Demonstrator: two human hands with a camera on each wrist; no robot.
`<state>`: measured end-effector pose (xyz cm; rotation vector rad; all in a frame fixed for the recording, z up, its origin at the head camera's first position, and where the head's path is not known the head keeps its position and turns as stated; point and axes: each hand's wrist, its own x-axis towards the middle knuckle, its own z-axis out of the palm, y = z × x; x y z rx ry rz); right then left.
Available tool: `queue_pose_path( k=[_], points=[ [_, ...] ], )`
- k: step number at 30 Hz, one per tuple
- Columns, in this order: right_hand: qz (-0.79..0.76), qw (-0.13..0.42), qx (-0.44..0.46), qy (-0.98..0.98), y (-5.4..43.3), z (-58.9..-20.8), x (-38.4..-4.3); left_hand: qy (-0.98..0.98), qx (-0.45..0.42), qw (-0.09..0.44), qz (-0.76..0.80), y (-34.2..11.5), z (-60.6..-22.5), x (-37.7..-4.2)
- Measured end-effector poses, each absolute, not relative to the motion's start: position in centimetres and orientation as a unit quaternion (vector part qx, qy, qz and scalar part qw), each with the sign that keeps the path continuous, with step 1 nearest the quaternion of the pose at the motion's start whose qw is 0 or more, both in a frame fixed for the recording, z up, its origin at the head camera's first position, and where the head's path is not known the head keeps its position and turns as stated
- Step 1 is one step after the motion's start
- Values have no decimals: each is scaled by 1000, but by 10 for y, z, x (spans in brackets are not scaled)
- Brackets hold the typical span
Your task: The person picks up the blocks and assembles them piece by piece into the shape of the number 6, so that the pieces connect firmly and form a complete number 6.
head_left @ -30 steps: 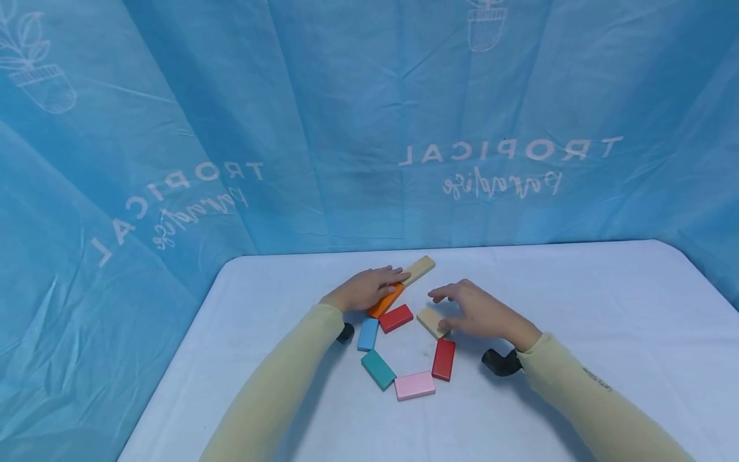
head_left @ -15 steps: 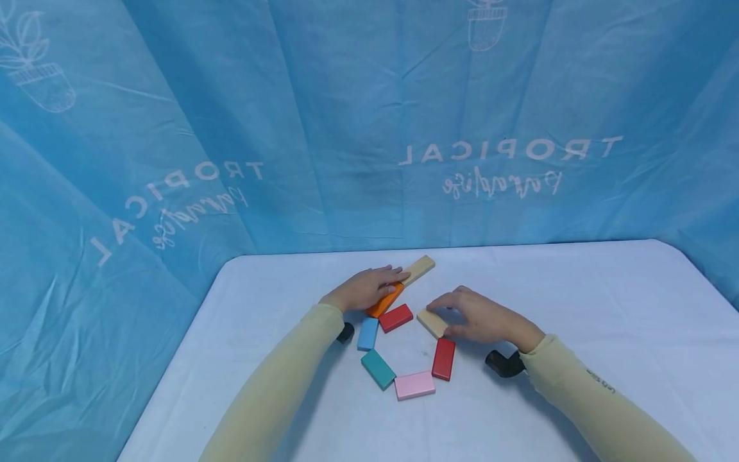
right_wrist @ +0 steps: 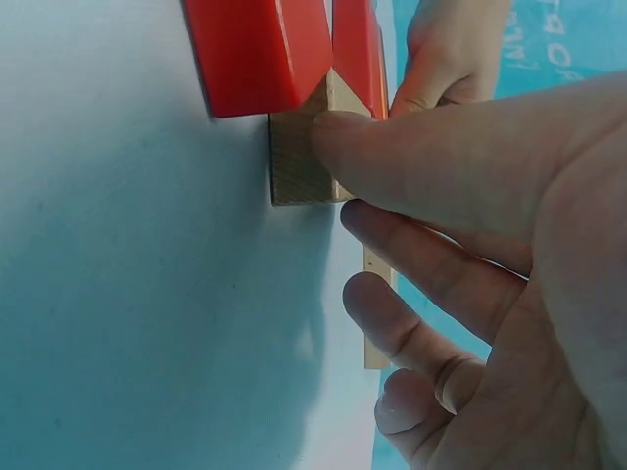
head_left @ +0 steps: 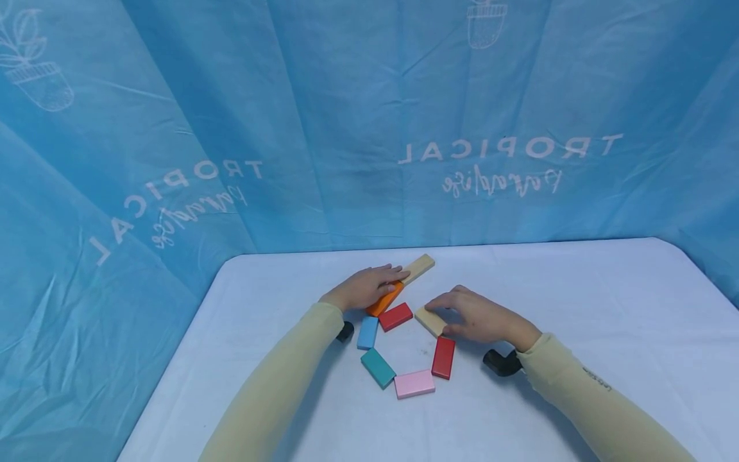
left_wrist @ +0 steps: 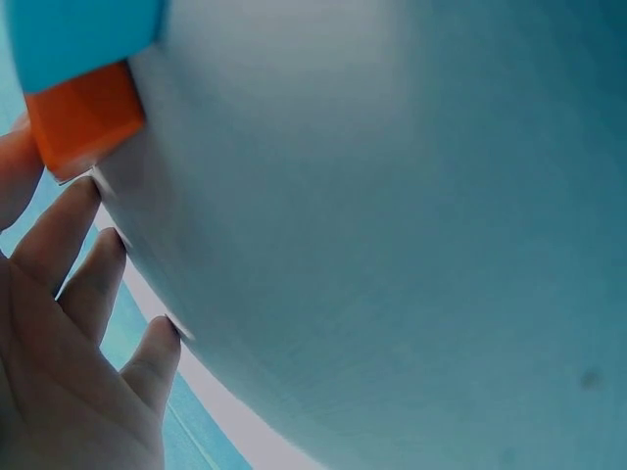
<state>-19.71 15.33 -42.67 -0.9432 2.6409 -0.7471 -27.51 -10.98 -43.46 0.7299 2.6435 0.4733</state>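
In the head view my right hand [head_left: 479, 316] pinches a plain wooden block [head_left: 430, 321], index finger at its far end and thumb at its near end. The right wrist view shows the thumb [right_wrist: 421, 162] against that wooden block [right_wrist: 299, 162], with the other fingers spread loosely. My left hand [head_left: 366, 287] rests with fairly straight fingers over an orange block [head_left: 385, 300], where it meets another wooden block [head_left: 419, 268]. Its fingertips come down beside the orange block [left_wrist: 88, 117] in the left wrist view. A red block [head_left: 396, 317] lies between the hands.
Blue [head_left: 367, 333], teal [head_left: 378, 368], pink [head_left: 414, 384] and red [head_left: 443, 357] blocks curve round the near side, forming a loose ring. All lie flat on a white-covered table [head_left: 548, 295]. A blue printed curtain [head_left: 358, 160] hangs behind the table and along its left side.
My right hand has lowered its index finger from above the wooden block onto its far end, and now pinches it. The left hand and the other blocks have stayed in place.
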Motion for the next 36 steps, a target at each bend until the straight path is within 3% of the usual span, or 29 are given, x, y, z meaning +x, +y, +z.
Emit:
queue_pose_path(
  k=[12,25,36],
  points=[
    [-259,108,-296,913,152,-424,-194,935,257,177,170,-110,-433,-275],
    [-276,60,-175,943,156,-423,-149,936,257,177,163,-109,-431,-274],
    [-266,83,-116,953,146,-427,-125,933,263,179,168,-110,-433,-274]
  ],
)
